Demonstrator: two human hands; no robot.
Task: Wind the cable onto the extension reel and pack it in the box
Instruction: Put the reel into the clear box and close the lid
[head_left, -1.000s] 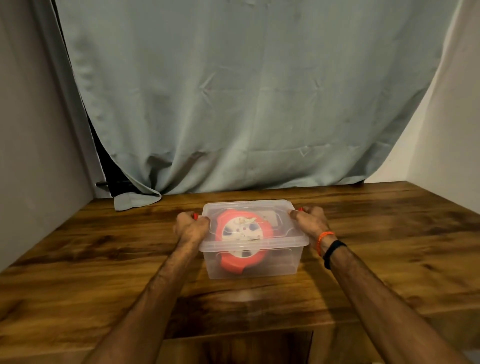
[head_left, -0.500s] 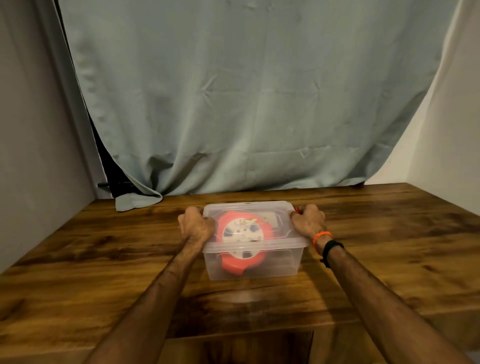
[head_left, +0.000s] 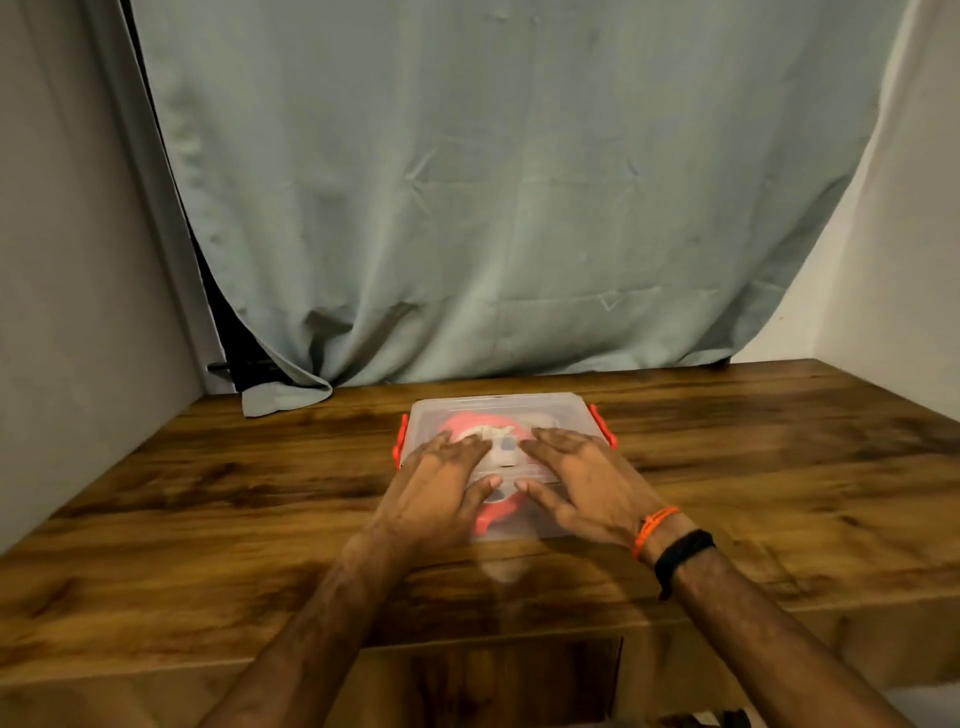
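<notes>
Here both hands lay flat on the lid (head_left: 498, 410) of the clear box (head_left: 519, 530), fingers spread: left hand (head_left: 441, 493), right hand (head_left: 576, 486). The red reel (head_left: 491, 514) sat directly beneath them, the orange latches (head_left: 400, 441) just outboard of each, equally near.

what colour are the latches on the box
Orange-red latches, clearest in the head view on the clear box.
</notes>
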